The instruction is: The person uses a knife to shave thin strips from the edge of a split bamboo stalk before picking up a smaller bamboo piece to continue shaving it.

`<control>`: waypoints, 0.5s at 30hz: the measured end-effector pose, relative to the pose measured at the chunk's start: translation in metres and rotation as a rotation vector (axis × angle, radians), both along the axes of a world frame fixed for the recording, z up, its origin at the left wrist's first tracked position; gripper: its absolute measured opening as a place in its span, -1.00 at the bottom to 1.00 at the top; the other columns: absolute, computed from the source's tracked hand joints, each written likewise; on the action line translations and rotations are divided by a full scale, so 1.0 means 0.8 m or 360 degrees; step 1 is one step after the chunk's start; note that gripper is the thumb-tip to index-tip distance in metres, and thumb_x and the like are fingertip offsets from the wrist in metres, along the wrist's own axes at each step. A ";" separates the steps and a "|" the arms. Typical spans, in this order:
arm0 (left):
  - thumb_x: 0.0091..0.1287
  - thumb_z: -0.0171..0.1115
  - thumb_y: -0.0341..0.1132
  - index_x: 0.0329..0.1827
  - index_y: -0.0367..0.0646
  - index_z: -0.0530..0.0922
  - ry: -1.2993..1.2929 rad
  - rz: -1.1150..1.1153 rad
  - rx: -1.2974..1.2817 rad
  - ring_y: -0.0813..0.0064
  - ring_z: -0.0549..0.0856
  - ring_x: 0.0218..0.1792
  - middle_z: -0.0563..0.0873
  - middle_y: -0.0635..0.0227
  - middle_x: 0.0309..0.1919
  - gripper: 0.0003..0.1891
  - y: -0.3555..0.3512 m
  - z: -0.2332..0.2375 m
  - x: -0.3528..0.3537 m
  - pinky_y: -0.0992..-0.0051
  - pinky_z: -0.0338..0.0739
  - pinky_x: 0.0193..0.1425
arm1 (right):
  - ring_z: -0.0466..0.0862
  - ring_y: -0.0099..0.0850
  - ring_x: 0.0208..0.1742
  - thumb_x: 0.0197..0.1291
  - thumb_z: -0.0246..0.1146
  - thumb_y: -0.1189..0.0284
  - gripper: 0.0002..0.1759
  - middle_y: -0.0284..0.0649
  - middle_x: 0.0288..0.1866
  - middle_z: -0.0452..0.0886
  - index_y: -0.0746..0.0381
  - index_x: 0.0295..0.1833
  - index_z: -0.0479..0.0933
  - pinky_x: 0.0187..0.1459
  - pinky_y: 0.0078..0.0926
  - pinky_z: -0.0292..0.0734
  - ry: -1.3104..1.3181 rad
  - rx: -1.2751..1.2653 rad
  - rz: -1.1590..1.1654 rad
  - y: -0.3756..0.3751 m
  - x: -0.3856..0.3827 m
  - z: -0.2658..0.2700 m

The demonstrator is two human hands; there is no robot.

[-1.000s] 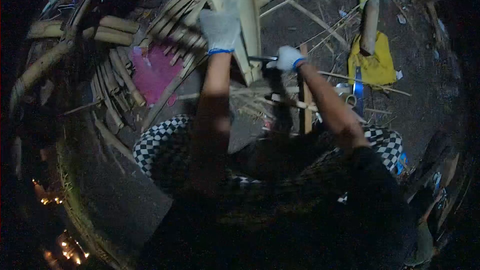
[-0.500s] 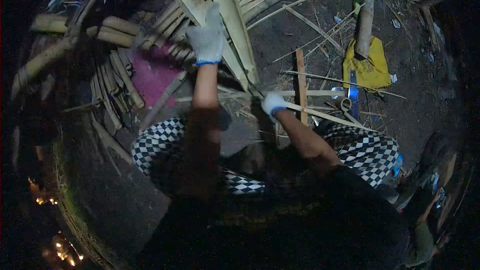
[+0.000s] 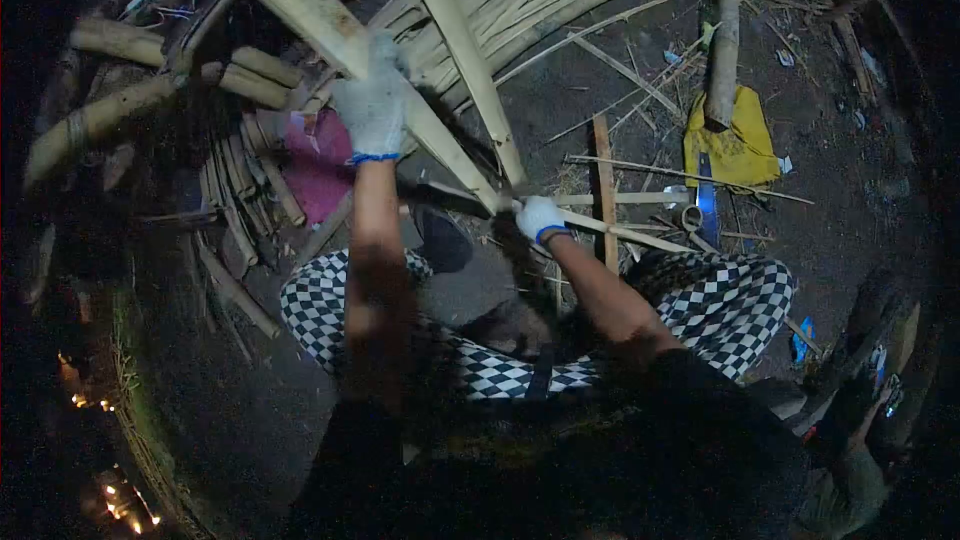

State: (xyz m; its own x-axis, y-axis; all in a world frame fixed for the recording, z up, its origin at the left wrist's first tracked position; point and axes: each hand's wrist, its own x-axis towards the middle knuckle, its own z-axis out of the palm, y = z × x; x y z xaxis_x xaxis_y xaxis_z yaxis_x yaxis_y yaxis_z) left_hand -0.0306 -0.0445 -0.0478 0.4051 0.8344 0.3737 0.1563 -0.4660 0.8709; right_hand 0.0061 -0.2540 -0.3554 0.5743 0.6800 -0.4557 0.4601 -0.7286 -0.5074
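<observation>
In a white glove with a blue cuff, my left hand [image 3: 375,110] grips the left half of a split bamboo pole [image 3: 285,0]. The right half of the bamboo [image 3: 455,35] stands apart from it, and the two come close together at their near ends. My right hand [image 3: 540,218], also gloved, is closed around what looks like a knife handle. The knife's dark blade [image 3: 507,204] shows only in part, blurred, at the near end of the bamboo.
A yellow sack [image 3: 735,145] lies at right under a round bamboo piece [image 3: 722,60], with a blue saw blade [image 3: 707,202] nearby. A wooden batten [image 3: 604,190] and thin strips lie on the ground. Bamboo pieces surround a pink sack [image 3: 318,165]. Small flames [image 3: 125,505] glow at lower left.
My left hand has moved left and slightly down with the left bamboo half, and the gap between the halves is wider. My right hand has shifted slightly left and down.
</observation>
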 end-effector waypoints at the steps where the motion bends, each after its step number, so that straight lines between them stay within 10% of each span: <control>1: 0.36 0.16 -0.12 -0.54 -0.24 0.52 -0.0278 -0.0120 -0.0160 0.53 0.60 -0.57 0.58 0.34 -0.65 -0.61 0.001 0.019 -0.003 0.47 0.46 -0.41 | 0.72 -0.04 -0.19 0.27 0.08 0.21 -0.64 0.10 -0.27 0.69 0.24 -0.19 0.67 -0.18 -0.12 0.61 -0.0265 0.0075 0.0053 0.000 0.003 0.027; 5: 0.40 0.09 -0.17 -0.34 -0.17 0.51 -0.0790 -0.0462 0.0677 0.53 0.58 -0.52 0.59 0.33 -0.53 -0.74 0.009 0.193 -0.031 0.54 0.48 -0.39 | 0.70 -0.02 -0.12 0.16 0.11 0.32 -0.70 0.01 -0.16 0.70 0.26 -0.20 0.68 -0.10 -0.10 0.60 -0.0272 -0.0190 0.0208 -0.011 0.055 0.012; 8: 0.39 0.10 -0.21 -0.32 -0.22 0.53 -0.0868 -0.0488 0.0782 0.48 0.61 -0.46 0.61 0.30 -0.47 -0.76 0.028 0.338 -0.075 0.51 0.52 -0.36 | 0.68 -0.03 -0.04 0.13 0.12 0.32 -0.67 0.09 -0.08 0.66 0.30 -0.17 0.67 -0.08 -0.15 0.58 -0.0244 -0.0403 0.0376 -0.047 0.061 0.063; 10: 0.38 0.10 -0.29 -0.26 -0.28 0.55 -0.1002 -0.0234 0.0601 0.41 0.64 -0.43 0.62 0.27 -0.45 -0.80 0.065 0.413 -0.092 0.48 0.55 -0.32 | 0.68 -0.05 -0.03 0.10 0.15 0.28 -0.65 0.09 -0.07 0.66 0.29 -0.14 0.67 -0.06 -0.15 0.56 -0.0153 -0.0420 0.0384 -0.057 0.077 -0.018; 12: 0.25 0.20 -0.30 0.13 -0.24 0.40 -0.0868 -0.0905 0.0527 0.26 0.61 -0.16 0.59 0.16 -0.14 -0.60 0.211 0.424 -0.112 0.30 0.57 -0.07 | 0.68 -0.03 -0.06 0.11 0.15 0.22 -0.62 0.10 -0.10 0.66 0.28 -0.15 0.66 -0.08 -0.14 0.56 -0.0066 -0.0329 0.0422 -0.047 0.105 -0.020; 13: 0.18 0.22 -0.35 0.16 -0.25 0.39 -0.0720 -0.1047 0.0736 0.25 0.61 -0.15 0.58 0.15 -0.12 -0.54 0.088 0.419 -0.097 0.29 0.58 -0.07 | 0.68 0.00 -0.09 0.14 0.12 0.19 -0.60 0.15 -0.13 0.65 0.29 -0.18 0.67 -0.12 -0.14 0.56 -0.0165 -0.0309 0.0667 -0.050 0.118 0.029; 15: 0.17 0.10 -0.51 0.07 -0.33 0.45 0.0134 -0.0405 0.1291 0.24 0.65 -0.16 0.61 0.12 -0.14 -0.64 0.180 0.379 -0.098 0.30 0.62 -0.07 | 0.67 0.01 -0.09 0.16 0.11 0.14 -0.56 0.15 -0.14 0.65 0.29 -0.16 0.66 -0.12 -0.14 0.56 -0.0209 -0.0380 0.0853 -0.038 0.131 0.133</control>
State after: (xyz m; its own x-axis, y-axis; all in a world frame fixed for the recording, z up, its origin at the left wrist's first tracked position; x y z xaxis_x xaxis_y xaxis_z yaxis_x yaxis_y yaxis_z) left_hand -0.1091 0.0999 0.2550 0.5969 0.2013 0.7766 0.0116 -0.9701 0.2426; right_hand 0.1108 -0.2840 -0.2493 0.2415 0.7778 -0.5802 0.8425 -0.4647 -0.2723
